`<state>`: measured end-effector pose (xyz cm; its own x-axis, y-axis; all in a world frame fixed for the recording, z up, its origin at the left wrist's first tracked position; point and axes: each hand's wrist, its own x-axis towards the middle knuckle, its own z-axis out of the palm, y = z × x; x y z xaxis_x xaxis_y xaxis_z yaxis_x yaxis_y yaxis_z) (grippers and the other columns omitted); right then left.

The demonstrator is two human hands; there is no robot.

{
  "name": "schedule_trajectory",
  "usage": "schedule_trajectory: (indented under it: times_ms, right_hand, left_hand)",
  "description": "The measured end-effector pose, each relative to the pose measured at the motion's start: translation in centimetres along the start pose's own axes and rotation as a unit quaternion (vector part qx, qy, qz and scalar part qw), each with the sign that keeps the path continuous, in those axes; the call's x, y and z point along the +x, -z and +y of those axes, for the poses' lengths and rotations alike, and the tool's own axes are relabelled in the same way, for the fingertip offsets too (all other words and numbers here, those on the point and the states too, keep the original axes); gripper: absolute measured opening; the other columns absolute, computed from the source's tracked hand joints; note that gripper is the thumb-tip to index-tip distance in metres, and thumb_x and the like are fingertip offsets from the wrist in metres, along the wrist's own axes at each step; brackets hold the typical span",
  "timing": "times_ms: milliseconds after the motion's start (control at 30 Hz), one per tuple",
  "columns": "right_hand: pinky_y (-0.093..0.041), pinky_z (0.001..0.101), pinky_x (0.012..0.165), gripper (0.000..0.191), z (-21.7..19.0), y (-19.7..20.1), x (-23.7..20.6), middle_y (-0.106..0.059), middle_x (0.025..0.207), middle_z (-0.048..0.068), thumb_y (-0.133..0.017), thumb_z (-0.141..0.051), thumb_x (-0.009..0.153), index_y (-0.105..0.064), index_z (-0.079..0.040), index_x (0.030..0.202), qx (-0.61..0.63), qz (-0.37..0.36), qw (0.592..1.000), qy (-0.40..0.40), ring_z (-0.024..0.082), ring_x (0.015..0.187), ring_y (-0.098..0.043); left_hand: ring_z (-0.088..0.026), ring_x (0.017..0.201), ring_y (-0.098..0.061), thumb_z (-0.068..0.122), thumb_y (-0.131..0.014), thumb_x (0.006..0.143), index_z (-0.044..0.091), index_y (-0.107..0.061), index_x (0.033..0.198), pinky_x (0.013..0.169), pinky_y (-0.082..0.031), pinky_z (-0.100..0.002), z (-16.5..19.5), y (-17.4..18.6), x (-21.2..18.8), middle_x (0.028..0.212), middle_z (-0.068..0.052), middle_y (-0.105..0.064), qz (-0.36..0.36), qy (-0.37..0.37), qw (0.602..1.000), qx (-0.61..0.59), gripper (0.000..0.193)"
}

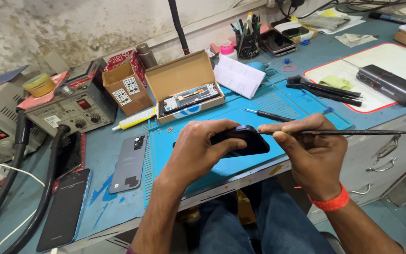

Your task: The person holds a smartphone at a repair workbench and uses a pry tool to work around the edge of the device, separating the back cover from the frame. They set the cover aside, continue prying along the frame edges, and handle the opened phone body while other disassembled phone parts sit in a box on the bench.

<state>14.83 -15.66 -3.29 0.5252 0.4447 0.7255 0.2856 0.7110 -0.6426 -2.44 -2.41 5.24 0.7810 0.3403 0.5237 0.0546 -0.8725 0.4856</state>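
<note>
My left hand [200,150] grips a black phone [246,141] on edge, just above the blue work mat [269,101]. My right hand [311,150] pinches a long thin black tool [353,132] that lies level, its tip touching the phone's upper right edge. An orange band circles my right wrist. My fingers hide the left half of the phone.
On the mat lie a screwdriver [269,115] and an open cardboard box [184,89] with phone parts. A grey back cover [128,162] and a dark phone [66,207] lie to the left, near a soldering station [71,110] with hoses. Tweezers [325,89] and a pen holder [247,40] sit behind.
</note>
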Motion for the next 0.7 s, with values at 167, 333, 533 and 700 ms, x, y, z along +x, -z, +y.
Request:
schedule_trajectory:
  times_ms: [167,333,533,700]
  right_hand:
    - [-0.065,0.0323,0.091,0.013,0.0,-0.3,-0.1,-0.075,0.106,0.023,-0.069,0.004,0.100,-0.058,-0.002,0.102,-0.002,-0.008,1.000,0.001,0.027,0.105,-0.077]
    - [-0.065,0.0314,0.089,0.013,0.2,-0.2,-0.2,-0.074,0.105,0.022,-0.069,0.004,0.101,-0.058,-0.002,0.103,0.002,-0.011,1.000,0.018,0.027,0.107,-0.078]
    - [-0.065,0.0291,0.084,0.014,0.8,-0.4,-0.7,-0.075,0.105,0.020,-0.070,0.003,0.101,-0.057,-0.002,0.104,-0.021,0.012,0.999,0.046,0.026,0.106,-0.077]
    - [-0.067,0.0333,0.091,0.013,0.3,-0.3,-0.6,-0.075,0.105,0.021,-0.070,0.003,0.100,-0.057,-0.001,0.104,-0.036,0.011,0.999,0.027,0.027,0.107,-0.077]
  left_hand:
    - [-0.023,0.070,-0.074,0.028,-0.083,0.081,0.005,-0.077,0.105,0.064,-0.056,-0.033,-0.1,-0.2,-0.2,0.086,-0.012,-0.077,0.003,0.009,1.000,-0.014,0.034]
    - [-0.021,0.067,-0.074,0.028,-0.082,0.081,0.006,-0.077,0.105,0.063,-0.056,-0.033,-0.1,-0.3,-0.2,0.083,-0.011,-0.077,-0.004,0.032,0.999,-0.036,0.033]
    - [-0.021,0.065,-0.072,0.029,-0.082,0.082,0.006,-0.077,0.105,0.061,-0.054,-0.033,-0.2,-1.0,-0.1,0.081,-0.011,-0.076,-0.002,0.025,0.999,-0.023,0.032]
    - [-0.021,0.063,-0.072,0.029,-0.081,0.083,0.007,-0.077,0.105,0.060,-0.053,-0.033,-0.1,-1.1,0.0,0.079,-0.011,-0.076,-0.010,0.033,0.999,-0.031,0.032]
